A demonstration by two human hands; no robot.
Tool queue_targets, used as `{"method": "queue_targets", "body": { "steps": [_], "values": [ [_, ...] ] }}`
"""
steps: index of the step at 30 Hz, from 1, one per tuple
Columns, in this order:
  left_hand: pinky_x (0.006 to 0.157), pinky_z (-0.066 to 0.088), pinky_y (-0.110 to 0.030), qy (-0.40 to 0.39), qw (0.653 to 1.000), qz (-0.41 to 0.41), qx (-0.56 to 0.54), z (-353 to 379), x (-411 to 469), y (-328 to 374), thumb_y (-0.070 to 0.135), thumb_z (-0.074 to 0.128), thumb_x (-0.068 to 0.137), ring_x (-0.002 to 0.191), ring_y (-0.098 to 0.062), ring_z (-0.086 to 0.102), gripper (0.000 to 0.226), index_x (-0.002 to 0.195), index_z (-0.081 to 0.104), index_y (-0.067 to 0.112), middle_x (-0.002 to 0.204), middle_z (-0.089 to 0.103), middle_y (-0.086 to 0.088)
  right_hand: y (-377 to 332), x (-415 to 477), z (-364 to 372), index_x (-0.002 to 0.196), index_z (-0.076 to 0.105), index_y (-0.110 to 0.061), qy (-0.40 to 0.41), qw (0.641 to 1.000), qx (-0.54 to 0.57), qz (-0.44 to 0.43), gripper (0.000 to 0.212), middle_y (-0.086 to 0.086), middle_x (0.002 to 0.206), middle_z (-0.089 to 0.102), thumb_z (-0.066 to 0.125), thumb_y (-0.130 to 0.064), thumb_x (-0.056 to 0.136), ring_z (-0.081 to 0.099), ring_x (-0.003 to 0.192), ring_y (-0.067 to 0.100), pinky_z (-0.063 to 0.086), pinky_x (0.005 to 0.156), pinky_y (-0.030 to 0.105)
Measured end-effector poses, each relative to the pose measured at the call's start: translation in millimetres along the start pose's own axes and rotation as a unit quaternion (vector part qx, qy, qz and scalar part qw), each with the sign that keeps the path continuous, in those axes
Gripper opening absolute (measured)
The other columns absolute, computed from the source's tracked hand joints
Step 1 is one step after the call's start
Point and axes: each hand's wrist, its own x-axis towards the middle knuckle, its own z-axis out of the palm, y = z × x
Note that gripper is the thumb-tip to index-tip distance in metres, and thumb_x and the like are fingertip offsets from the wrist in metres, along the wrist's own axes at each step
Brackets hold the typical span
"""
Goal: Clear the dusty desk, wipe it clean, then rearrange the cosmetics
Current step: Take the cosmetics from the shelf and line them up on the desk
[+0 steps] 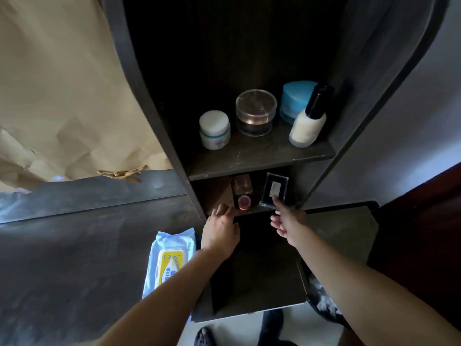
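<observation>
**Compact** (274,189): black case w/ clear lid, on lower shelf (217,191); long axis runs front-to-back. R hand (287,221) has its index fingertip on the near edge, other fingers loose, gripping nothing. Brown bottle (242,192) lies on its side just left, red cap facing the viewer. L hand (220,228), fingers straight and spread, is just beside the cap; contact unclear. Upper shelf (249,158): white jar (214,129), clear-lidded jar (255,112), blue tub (294,101), lotion bottle (309,121). Wipes pack (169,258) on dark desk (74,258); paper bag (62,96) behind.

You had a creased brown paper bag (62,96) at ten o'clock, its twisted paper handle (122,174) hanging at the lower edge. At five o'clock a dark bin (309,285) held crumpled white scraps; a black clog (204,337) showed at six.
</observation>
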Motion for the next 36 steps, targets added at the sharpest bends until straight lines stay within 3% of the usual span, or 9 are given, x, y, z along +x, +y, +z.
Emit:
{"method": "queue_targets", "body": {
  "steps": [4, 8, 15, 18, 21, 25, 30, 34, 36],
  "values": [
    [0.098, 0.04, -0.039, 0.002, 0.995, 0.037, 0.097, 18.1, 27.8, 15.0, 0.015, 0.057, 0.08, 0.115, -0.031, 0.047, 0.048, 0.128, 0.052, 0.021, 0.127, 0.048, -0.009, -1.2, 10.6, -11.5, 0.089, 0.057, -0.011, -0.035, 0.999, 0.022, -0.015, 0.026, 0.004, 0.07, 0.062, 0.072, -0.031, 0.082, 0.054, 0.053, 0.012, 0.033, 0.044, 0.02],
    [0.102, 0.034, -0.037, -0.019, 0.98, 0.038, 0.196, 36.5, 50.1, 19.5, 0.02, 0.056, 0.082, 0.121, -0.028, 0.045, 0.052, 0.133, 0.048, 0.023, 0.133, 0.047, -0.005, 0.7, 24.5, -24.0, 0.089, 0.057, -0.01, -0.03, 0.999, 0.027, -0.03, 0.027, 0.006, 0.069, 0.065, 0.074, -0.029, 0.081, 0.059, 0.051, 0.014, 0.037, 0.043, 0.021],
    [0.08, 0.049, -0.041, 0.018, 0.983, 0.064, 0.17, 40.4, 40.3, 16.8, 0.005, 0.073, 0.061, 0.09, -0.035, 0.061, 0.041, 0.1, 0.069, 0.013, 0.102, 0.063, -0.014, 5.7, 32.2, -38.9, 0.088, 0.058, -0.01, -0.049, 0.997, 0.044, -0.042, 0.019, 0.009, 0.081, 0.07, 0.071, -0.023, 0.084, 0.069, 0.063, 0.016, 0.046, 0.05, 0.024],
    [0.066, 0.052, -0.037, 0.059, 0.989, 0.097, 0.099, 30.3, 26.5, 18.9, 0.0, 0.073, 0.063, 0.078, -0.034, 0.059, 0.028, 0.088, 0.066, 0.01, 0.087, 0.06, -0.012, 6.9, 24.5, -43.4, 0.095, 0.06, -0.012, -0.052, 0.996, 0.057, -0.047, 0.015, 0.01, 0.092, 0.07, 0.069, -0.019, 0.085, 0.069, 0.071, 0.019, 0.047, 0.056, 0.026],
    [0.059, 0.051, -0.035, 0.089, 0.99, 0.104, 0.041, 19.0, 4.7, 12.3, 0.001, 0.068, 0.07, 0.077, -0.032, 0.056, 0.016, 0.084, 0.064, 0.009, 0.084, 0.058, -0.01, 15.6, 4.0, -44.7, 0.098, 0.06, -0.012, -0.064, 0.994, 0.057, -0.066, 0.014, 0.008, 0.085, 0.068, 0.067, -0.017, 0.087, 0.065, 0.07, 0.017, 0.045, 0.056, 0.026],
    [0.056, 0.048, -0.038, 0.119, 0.99, 0.073, 0.009, -3.5, -41.1, -25.0, 0.006, 0.061, 0.076, 0.075, -0.03, 0.052, 0.01, 0.081, 0.056, 0.013, 0.084, 0.056, -0.007, 47.6, -27.9, -38.1, 0.089, 0.063, -0.013, -0.07, 0.986, -0.021, -0.148, 0.008, 0.008, 0.078, 0.066, 0.063, -0.021, 0.09, 0.061, 0.065, 0.015, 0.044, 0.048, 0.023],
    [0.052, 0.045, -0.034, 0.139, 0.989, 0.008, 0.049, -44.3, -127.0, -102.7, 0.005, 0.072, 0.07, 0.069, -0.023, 0.05, 0.019, 0.073, 0.057, 0.017, 0.077, 0.054, 0.0, 103.8, -72.1, -1.7, 0.086, 0.063, -0.01, -0.082, 0.968, -0.109, -0.212, 0.01, 0.014, 0.08, 0.067, 0.061, -0.018, 0.091, 0.061, 0.065, 0.02, 0.042, 0.045, 0.026],
    [0.045, 0.047, -0.029, 0.163, 0.984, -0.039, 0.054, -81.5, -202.5, -166.7, 0.023, 0.057, 0.077, 0.065, -0.022, 0.053, 0.009, 0.074, 0.063, 0.017, 0.074, 0.053, 0.001, 151.2, -117.3, 57.8, 0.081, 0.061, -0.012, -0.125, 0.958, -0.148, -0.212, 0.01, 0.012, 0.082, 0.065, 0.062, -0.018, 0.09, 0.06, 0.069, 0.022, 0.045, 0.048, 0.027],
    [0.048, 0.048, -0.028, 0.167, 0.983, -0.067, 0.043, -100.5, -239.2, -195.4, 0.016, 0.067, 0.075, 0.069, -0.022, 0.055, 0.005, 0.08, 0.064, 0.017, 0.077, 0.055, 0.002, 173.0, -141.3, 94.9, 0.08, 0.061, -0.008, -0.149, 0.955, -0.16, -0.201, 0.013, 0.012, 0.08, 0.063, 0.062, -0.018, 0.089, 0.059, 0.068, 0.021, 0.047, 0.05, 0.028]
  ]
}}
